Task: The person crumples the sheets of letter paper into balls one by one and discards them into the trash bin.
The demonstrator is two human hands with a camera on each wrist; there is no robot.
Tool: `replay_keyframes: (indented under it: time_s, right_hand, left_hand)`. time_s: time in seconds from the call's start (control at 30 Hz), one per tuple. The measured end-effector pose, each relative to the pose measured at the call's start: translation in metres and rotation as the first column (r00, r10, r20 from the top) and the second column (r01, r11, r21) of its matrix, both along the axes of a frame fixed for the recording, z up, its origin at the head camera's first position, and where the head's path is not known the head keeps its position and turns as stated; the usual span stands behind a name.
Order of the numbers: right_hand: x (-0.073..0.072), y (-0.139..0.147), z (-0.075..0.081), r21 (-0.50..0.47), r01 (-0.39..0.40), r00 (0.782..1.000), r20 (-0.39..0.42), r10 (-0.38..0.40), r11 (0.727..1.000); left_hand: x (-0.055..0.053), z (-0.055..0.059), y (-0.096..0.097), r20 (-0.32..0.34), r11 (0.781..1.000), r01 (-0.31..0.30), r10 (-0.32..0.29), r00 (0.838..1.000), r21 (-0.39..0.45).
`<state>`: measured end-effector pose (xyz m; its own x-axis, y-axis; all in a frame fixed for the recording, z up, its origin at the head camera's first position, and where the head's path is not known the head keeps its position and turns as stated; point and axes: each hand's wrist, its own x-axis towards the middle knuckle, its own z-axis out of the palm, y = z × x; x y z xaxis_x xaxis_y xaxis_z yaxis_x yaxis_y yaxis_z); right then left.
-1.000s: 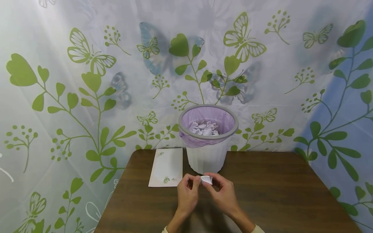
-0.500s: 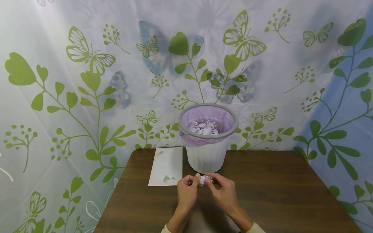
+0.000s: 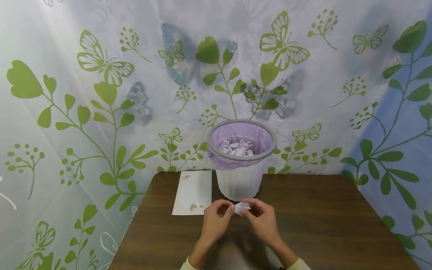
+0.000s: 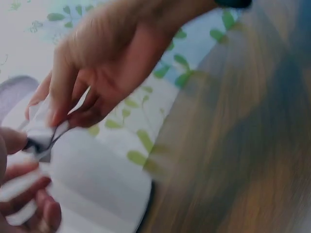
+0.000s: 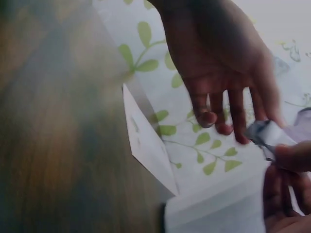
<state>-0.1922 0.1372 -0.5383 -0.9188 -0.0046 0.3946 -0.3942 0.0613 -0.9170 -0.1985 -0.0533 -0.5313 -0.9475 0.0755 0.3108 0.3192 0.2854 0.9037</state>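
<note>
A small crumpled piece of white paper is pinched between both hands, low in front of the bin. My left hand grips its left end between thumb and fingers. On its right end my right hand pinches with thumb and forefinger. The left wrist view shows the folded paper with creased, dark-marked edges. In the right wrist view the paper sits between the fingertips of the two hands.
Behind the hands stands a white waste bin with a grey rim and purple liner, holding several crumpled papers. A sheet of printed paper lies left of it on the brown table. A patterned curtain hangs behind.
Both hands keep hold of the paper and have shifted slightly. The paper has turned and changed shape between the fingers. The bin and the flat sheet stay in place.
</note>
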Motion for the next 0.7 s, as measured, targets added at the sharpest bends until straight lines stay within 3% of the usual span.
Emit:
replay_keyframes:
  time_s: [0.07, 0.13, 0.27, 0.37, 0.5, 0.7]
  right_hand:
    - [-0.001, 0.002, 0.001, 0.019, -0.025, 0.999, 0.036, 0.025, 1.000]
    - [-0.002, 0.003, 0.002, -0.002, -0.039, 0.996, 0.080, 0.039, 0.999]
    - [-0.004, 0.002, 0.006, -0.085, -0.009, 0.986, 0.164, 0.023, 0.996]
    - [-0.003, 0.001, 0.008, -0.067, -0.006, 0.986, 0.163, 0.017, 0.998]
    - [-0.003, 0.001, 0.010, -0.017, -0.045, 0.988, 0.147, 0.047, 0.999]
    - [-0.002, 0.000, 0.012, 0.017, -0.084, 0.982, 0.169, 0.080, 0.996]
  left_hand:
    - [-0.002, -0.001, -0.005, -0.120, 0.998, 0.017, -0.025, 0.992, -0.061]
    - [-0.004, -0.001, -0.008, -0.156, 0.994, 0.072, -0.084, 0.984, -0.080]
    - [-0.005, -0.001, -0.010, -0.100, 0.983, 0.163, -0.171, 0.980, -0.089]
    - [-0.003, -0.003, -0.007, -0.043, 0.979, 0.199, -0.200, 0.979, -0.036]
    - [-0.002, -0.004, -0.004, -0.012, 0.977, 0.207, -0.206, 0.978, 0.043]
    - [-0.001, -0.002, -0.001, 0.024, 0.979, 0.180, -0.183, 0.983, 0.093]
